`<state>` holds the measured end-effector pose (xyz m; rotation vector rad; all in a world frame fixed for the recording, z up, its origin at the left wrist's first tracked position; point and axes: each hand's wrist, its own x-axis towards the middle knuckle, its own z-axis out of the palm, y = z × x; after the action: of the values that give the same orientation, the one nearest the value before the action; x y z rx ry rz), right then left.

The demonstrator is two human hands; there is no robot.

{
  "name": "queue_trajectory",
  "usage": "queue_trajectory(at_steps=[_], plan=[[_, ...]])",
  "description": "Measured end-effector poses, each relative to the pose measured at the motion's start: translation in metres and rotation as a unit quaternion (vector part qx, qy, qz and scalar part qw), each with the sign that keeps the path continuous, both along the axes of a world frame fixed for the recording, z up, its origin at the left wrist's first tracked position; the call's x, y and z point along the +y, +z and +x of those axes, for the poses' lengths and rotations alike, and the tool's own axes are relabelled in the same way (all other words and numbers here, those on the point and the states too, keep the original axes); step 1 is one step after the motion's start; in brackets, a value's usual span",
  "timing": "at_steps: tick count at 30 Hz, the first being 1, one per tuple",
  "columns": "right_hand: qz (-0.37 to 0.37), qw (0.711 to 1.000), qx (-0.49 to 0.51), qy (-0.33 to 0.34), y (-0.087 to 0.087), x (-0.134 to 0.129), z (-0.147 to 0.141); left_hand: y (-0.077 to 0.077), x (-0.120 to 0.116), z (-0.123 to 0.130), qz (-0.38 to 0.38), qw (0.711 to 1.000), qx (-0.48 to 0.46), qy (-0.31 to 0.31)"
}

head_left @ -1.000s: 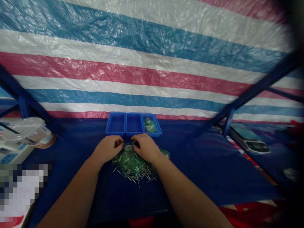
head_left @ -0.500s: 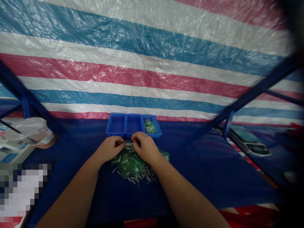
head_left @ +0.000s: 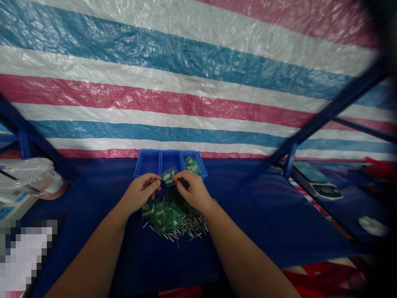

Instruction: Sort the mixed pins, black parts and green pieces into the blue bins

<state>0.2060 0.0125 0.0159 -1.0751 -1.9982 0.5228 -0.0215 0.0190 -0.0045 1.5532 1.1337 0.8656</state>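
A small clear plastic bag [head_left: 169,175] with shiny pieces inside is held up between my two hands. Its left edge is pinched by the fingertips of my left hand [head_left: 141,193]. The thumb and forefinger of my right hand [head_left: 194,189] close on the right edge. Below them, a heap of green-tinted plastic bags [head_left: 161,216] lies on the blue table, with many thin metal rods [head_left: 192,227] loose around its front and right. Just behind the hands stands a blue three-compartment tray [head_left: 148,162]; its right compartment holds similar bags [head_left: 191,165].
A lidded plastic cup [head_left: 51,182] stands at the left beside a power strip [head_left: 18,205]. On the right are a digital scale [head_left: 322,186] and a crumpled white item [head_left: 372,226]. Blue metal struts [head_left: 313,120] slant on both sides; a striped sheet [head_left: 186,99] hangs behind.
Both hands have lifted the small bag off the heap toward the tray, so it now shows clearly between them. The view has shifted slightly to the right.
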Motion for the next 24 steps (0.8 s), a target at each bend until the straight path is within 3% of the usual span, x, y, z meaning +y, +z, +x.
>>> queue_trajectory(at_steps=[4, 9, 14, 18, 24], plan=[[-0.003, 0.984, 0.017, -0.179, -0.005, 0.026, 0.027, -0.003, -0.002, 0.002, -0.005, 1.000, 0.011, -0.001], [-0.041, 0.955, -0.113, -0.270, -0.004, 0.072, 0.056, -0.008, -0.002, 0.003, 0.007, 1.000, 0.017, -0.021], [0.002, 0.913, -0.316, -0.259, 0.000, 0.092, 0.052, -0.010, -0.001, 0.001, 0.035, 0.998, 0.042, -0.019], [-0.005, 0.905, -0.361, -0.224, 0.003, 0.093, 0.042, -0.009, -0.001, 0.001, 0.046, 0.998, 0.046, -0.020], [-0.018, 0.873, -0.415, -0.256, 0.002, 0.103, 0.034, -0.009, -0.003, 0.002, 0.062, 0.997, 0.050, -0.021]])
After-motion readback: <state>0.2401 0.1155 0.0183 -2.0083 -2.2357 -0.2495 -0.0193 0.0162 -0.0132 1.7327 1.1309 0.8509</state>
